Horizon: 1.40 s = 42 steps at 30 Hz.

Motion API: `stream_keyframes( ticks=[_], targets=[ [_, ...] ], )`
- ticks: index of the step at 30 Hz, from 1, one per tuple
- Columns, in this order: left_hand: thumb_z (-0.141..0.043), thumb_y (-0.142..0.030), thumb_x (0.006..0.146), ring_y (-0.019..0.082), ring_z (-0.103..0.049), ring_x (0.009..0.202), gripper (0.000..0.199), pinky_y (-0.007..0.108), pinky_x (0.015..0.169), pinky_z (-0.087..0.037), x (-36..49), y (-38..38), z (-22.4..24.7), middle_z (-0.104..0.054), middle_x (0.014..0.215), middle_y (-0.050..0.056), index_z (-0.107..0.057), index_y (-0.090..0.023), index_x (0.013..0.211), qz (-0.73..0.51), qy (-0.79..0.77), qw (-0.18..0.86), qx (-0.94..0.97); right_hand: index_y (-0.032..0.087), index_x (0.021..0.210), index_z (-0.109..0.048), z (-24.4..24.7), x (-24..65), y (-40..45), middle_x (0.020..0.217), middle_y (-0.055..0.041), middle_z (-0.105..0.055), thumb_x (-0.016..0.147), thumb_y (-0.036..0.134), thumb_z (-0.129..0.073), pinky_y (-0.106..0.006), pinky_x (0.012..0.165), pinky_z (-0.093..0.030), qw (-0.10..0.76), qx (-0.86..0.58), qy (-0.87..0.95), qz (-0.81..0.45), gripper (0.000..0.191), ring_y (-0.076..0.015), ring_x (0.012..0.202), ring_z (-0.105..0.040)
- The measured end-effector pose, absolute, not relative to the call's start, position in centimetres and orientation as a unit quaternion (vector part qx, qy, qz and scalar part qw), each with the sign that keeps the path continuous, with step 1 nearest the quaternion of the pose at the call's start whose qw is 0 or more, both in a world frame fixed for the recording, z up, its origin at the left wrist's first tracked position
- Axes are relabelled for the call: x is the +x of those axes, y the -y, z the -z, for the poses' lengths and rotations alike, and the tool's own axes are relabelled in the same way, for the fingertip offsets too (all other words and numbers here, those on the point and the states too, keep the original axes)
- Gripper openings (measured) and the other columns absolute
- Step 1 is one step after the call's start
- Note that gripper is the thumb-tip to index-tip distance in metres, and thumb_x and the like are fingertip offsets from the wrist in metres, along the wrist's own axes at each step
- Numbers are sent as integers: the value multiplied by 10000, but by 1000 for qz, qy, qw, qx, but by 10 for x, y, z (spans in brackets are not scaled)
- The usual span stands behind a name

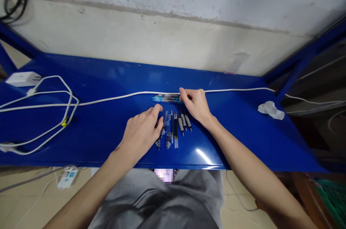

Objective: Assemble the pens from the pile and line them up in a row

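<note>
**Blue surface, pens at my right fingers**

The pens lie crosswise beside the cable. My right fingers curl nearly closed at their ends; I can't tell if they grip any. My left fingers, parted and seemingly empty, are near the clear barrels. Light contact at the ends would best keep the pens aligned.

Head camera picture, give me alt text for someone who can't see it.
Left hand over pen parts, right hand at the end of some pens, on a blue shelf. A white cable runs behind the pens.
</note>
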<state>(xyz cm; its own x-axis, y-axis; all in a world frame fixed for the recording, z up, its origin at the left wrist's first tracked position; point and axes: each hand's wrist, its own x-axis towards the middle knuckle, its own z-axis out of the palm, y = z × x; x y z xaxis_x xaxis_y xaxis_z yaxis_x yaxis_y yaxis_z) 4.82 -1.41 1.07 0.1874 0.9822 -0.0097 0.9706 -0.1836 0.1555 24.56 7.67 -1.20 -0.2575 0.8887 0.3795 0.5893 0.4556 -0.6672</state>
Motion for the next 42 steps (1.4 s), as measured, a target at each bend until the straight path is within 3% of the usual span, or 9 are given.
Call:
stream_keyframes(
  ticks=[8,13,22,28,33,38,42],
  targets=[
    [-488,-199,1033,253,-731,853,201,306,558,-371,49,11,-5,-747,1045,54,-589,-207,1207,-39,-624,6,781,164,593,-627,13,246,-77,494,32,-438,1065,450,-442,-308,568,-250,373,-488,764,-198,582,-92,474,-355],
    [-458,-242,1062,232,-717,797,227,318,564,-401,41,1,-6,-719,1057,49,-633,-187,1196,-76,-622,-15,780,161,591,-626,13,247,-78,504,25,-463,1066,455,-434,-306,570,-260,375,-488,761,-203,591,-93,473,-371],
    [-449,-282,1069,201,-680,844,281,312,671,-479,35,-20,3,-668,1029,50,-710,-177,1085,-211,-600,25,771,164,596,-626,13,247,-78,509,24,-473,1066,432,-437,-303,575,-263,370,-492,762,-202,573,-92,477,-367],
    [-420,-253,1069,181,-643,866,297,301,786,-489,39,-66,-15,-656,981,53,-705,-191,1012,-324,-525,49,785,162,601,-619,12,250,-79,511,25,-455,1064,439,-436,-305,578,-250,375,-502,754,-197,570,-93,487,-355],
    [-386,-296,1090,165,-627,878,313,285,826,-487,51,-102,-11,-660,1024,73,-678,-185,1067,-423,-460,27,781,161,592,-613,10,252,-80,498,30,-414,1060,451,-437,-309,570,-230,380,-508,748,-193,578,-98,482,-353],
    [-408,-370,1093,135,-600,770,305,257,751,-496,50,-100,3,-653,955,53,-635,-180,1165,-463,-458,60,757,161,596,-614,11,252,-81,505,29,-426,1063,447,-430,-306,571,-233,375,-508,751,-192,577,-97,486,-351],
    [-395,-358,1096,158,-622,897,310,286,846,-505,47,-96,2,-666,1003,64,-656,-194,1065,-483,-447,53,751,164,591,-604,12,252,-81,501,37,-384,1061,443,-436,-309,567,-221,368,-506,756,-191,572,-95,481,-327]
  ],
)
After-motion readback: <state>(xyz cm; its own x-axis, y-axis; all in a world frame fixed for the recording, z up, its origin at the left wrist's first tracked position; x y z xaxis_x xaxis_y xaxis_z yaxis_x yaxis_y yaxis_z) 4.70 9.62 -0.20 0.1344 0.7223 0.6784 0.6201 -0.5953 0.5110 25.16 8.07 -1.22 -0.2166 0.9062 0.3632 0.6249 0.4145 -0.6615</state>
